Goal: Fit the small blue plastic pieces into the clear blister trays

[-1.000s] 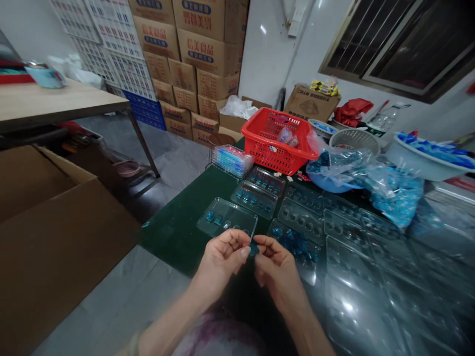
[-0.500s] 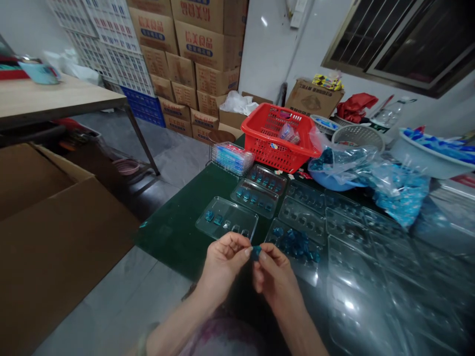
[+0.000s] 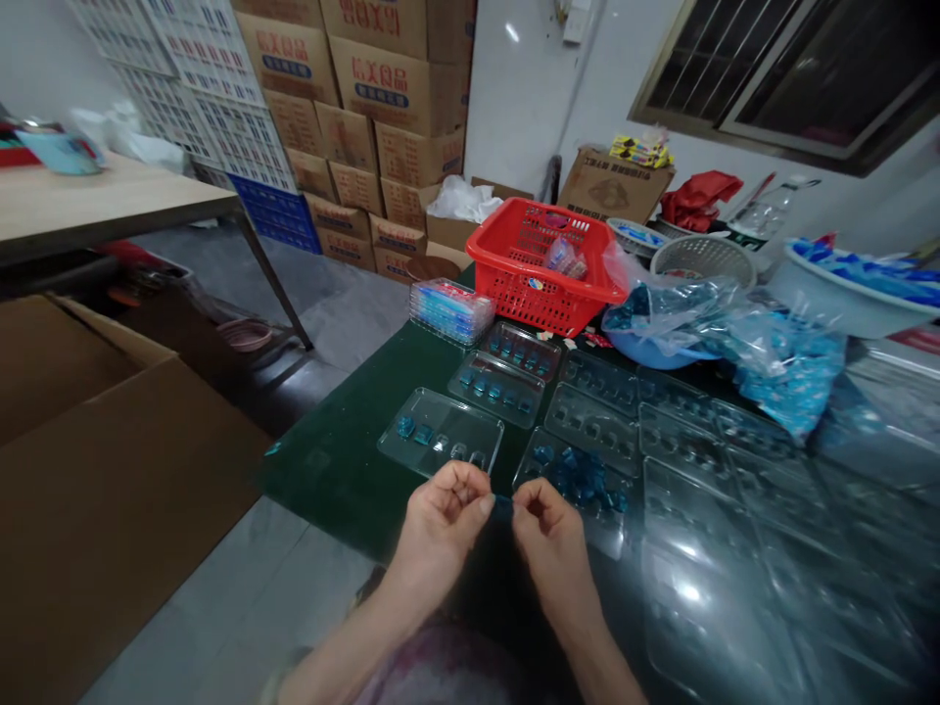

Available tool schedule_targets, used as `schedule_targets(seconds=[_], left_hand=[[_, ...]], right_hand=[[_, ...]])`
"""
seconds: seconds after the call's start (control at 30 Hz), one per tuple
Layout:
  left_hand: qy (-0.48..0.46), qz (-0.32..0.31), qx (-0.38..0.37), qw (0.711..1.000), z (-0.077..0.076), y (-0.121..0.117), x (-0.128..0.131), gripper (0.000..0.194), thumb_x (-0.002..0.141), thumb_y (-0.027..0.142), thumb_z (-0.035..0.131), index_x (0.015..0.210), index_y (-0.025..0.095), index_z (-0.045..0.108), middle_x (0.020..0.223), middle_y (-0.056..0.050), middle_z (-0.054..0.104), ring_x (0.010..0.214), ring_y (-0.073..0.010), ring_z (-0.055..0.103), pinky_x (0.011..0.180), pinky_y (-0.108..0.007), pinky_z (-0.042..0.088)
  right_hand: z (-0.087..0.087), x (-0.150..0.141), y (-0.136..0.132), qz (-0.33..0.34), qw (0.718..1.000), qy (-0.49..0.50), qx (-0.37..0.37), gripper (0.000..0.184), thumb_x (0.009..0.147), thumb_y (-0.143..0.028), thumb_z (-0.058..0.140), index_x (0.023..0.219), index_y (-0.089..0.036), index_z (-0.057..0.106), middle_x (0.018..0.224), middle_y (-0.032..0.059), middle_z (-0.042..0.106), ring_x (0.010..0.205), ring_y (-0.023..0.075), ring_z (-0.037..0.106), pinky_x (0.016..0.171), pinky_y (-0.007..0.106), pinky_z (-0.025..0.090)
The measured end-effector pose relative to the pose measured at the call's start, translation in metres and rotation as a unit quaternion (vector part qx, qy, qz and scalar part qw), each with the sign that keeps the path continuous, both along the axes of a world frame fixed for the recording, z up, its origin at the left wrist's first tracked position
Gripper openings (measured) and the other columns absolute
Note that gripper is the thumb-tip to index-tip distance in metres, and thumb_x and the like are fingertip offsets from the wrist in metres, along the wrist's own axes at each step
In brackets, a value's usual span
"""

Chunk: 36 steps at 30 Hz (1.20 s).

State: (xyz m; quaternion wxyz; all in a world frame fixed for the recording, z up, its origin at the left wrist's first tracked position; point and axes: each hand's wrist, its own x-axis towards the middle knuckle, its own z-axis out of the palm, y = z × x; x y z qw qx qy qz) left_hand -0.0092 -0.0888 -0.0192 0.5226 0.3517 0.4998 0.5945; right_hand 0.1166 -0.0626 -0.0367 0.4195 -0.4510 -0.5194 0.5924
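Between my pinched fingertips stretches a small blue wrapped piece (image 3: pixel 502 502), like a candy in clear blue film. My left hand (image 3: pixel 446 514) grips its left end and my right hand (image 3: pixel 547 529) its right end. Just beyond my left hand lies a clear plastic tray (image 3: pixel 397 452) with several moulded hollows. Two blue pieces (image 3: pixel 414 431) sit in its left hollows. Past my right hand, a heap of loose blue pieces (image 3: pixel 584 477) rests on another clear tray (image 3: pixel 611 534).
More clear trays (image 3: pixel 697 568) cover the right of the green table (image 3: pixel 330 421), two farther ones holding blue pieces (image 3: pixel 499 394). Behind stand stacked clear packs (image 3: pixel 451 311), a red basket (image 3: pixel 540 294) and a plastic bag (image 3: pixel 793 377). A cardboard box (image 3: pixel 110 509) stands left, on the floor.
My hands have moved slightly apart, drawing the blue piece out into a thin strip between them. The whole view has shifted a little; the trays are unchanged.
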Motion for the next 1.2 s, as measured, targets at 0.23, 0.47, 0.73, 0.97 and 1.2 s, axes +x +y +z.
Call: schedule_targets(seconds=[0.23, 0.47, 0.73, 0.97, 1.2], left_hand=[[-0.098, -0.086, -0.105, 0.986, -0.001, -0.001, 0.005, 0.016, 0.072, 0.025, 0.058, 0.084, 0.014, 0.055, 0.056, 0.004, 0.048, 0.043, -0.0049, 0.037, 0.037, -0.016, 0.027], [-0.295, -0.164, -0.208, 0.918, -0.003, 0.000, 0.000, 0.014, 0.071, 0.025, 0.056, 0.069, 0.012, 0.056, 0.060, -0.002, 0.050, 0.053, -0.0088, 0.048, 0.037, -0.017, 0.022], [-0.174, -0.048, -0.152, 0.972, -0.006, -0.003, 0.002, 0.013, 0.067, 0.022, 0.064, 0.065, 0.012, 0.056, 0.051, 0.003, 0.047, 0.041, -0.0017, 0.034, 0.039, -0.016, 0.018], [-0.071, -0.037, -0.133, 0.988, -0.010, -0.003, -0.009, 0.022, 0.072, 0.034, 0.060, 0.066, 0.013, 0.055, 0.048, 0.004, 0.044, 0.040, -0.0025, 0.031, 0.037, -0.017, 0.017], [-0.123, -0.020, -0.143, 0.982, -0.012, 0.000, -0.027, 0.024, 0.070, 0.034, 0.061, 0.063, 0.013, 0.053, 0.044, 0.004, 0.045, 0.037, -0.0026, 0.034, 0.035, -0.016, 0.018]], right_hand=[[-0.007, 0.000, -0.002, -0.076, 0.996, 0.039, 0.029, 0.009, 0.075, -0.019, 0.054, 0.071, -0.019, 0.046, 0.077, -0.0017, 0.054, 0.061, 0.0085, 0.049, 0.054, 0.019, 0.038], [-0.006, -0.002, -0.004, -0.082, 0.994, 0.010, 0.065, 0.011, 0.076, -0.019, 0.054, 0.079, -0.021, 0.044, 0.077, -0.0007, 0.054, 0.066, 0.0111, 0.054, 0.060, 0.023, 0.043], [-0.004, -0.006, -0.009, -0.014, 0.999, -0.033, 0.022, 0.007, 0.078, -0.021, 0.051, 0.076, -0.020, 0.045, 0.067, -0.0036, 0.050, 0.056, 0.0083, 0.048, 0.050, 0.019, 0.039], [0.004, -0.006, -0.012, -0.001, 0.970, -0.150, 0.190, 0.018, 0.079, -0.019, 0.048, 0.096, -0.021, 0.052, 0.092, 0.0030, 0.053, 0.073, 0.0115, 0.052, 0.062, 0.023, 0.043], [0.012, -0.019, 0.003, 0.091, 0.914, -0.238, 0.315, 0.018, 0.078, -0.012, 0.048, 0.091, -0.020, 0.057, 0.088, 0.0037, 0.053, 0.079, 0.0134, 0.052, 0.068, 0.024, 0.043]])
